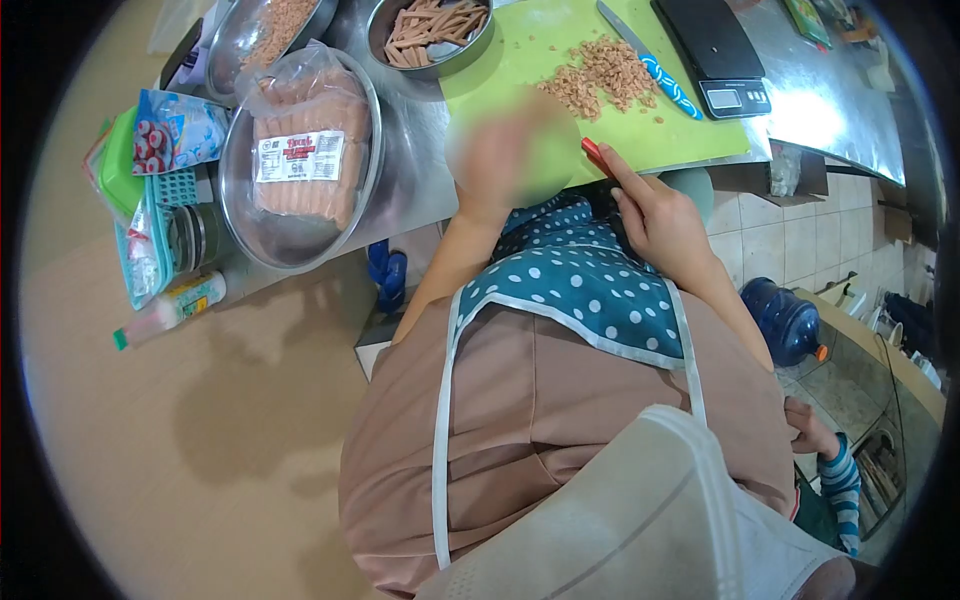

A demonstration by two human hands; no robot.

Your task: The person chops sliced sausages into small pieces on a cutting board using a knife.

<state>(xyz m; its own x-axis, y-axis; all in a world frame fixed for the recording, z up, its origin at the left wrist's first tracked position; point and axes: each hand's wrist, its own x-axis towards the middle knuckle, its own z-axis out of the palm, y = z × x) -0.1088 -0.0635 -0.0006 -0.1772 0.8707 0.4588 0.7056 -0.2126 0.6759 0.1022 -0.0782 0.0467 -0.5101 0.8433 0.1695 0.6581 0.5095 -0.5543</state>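
My right hand (662, 208) is closed around a small red-handled tool (594, 151) at the near edge of the green cutting board (700, 141); the rest of the tool is hidden. My left hand (492, 165) is over the board's near left part, its fingers smeared by a blur, so what they touch is not clear. Beyond the hands lies a heap of finely chopped sausage (615, 72). A knife with a blue-and-white patterned handle (668, 85) rests to the right of the heap.
Left of the board stand a metal bowl of sausage strips (428, 36), a basin (290, 255) with packaged sausages (305, 190), and a bowl of chopped pieces (276, 30). A black scale (712, 45) sits right. Another person's hand (812, 428) shows lower right.
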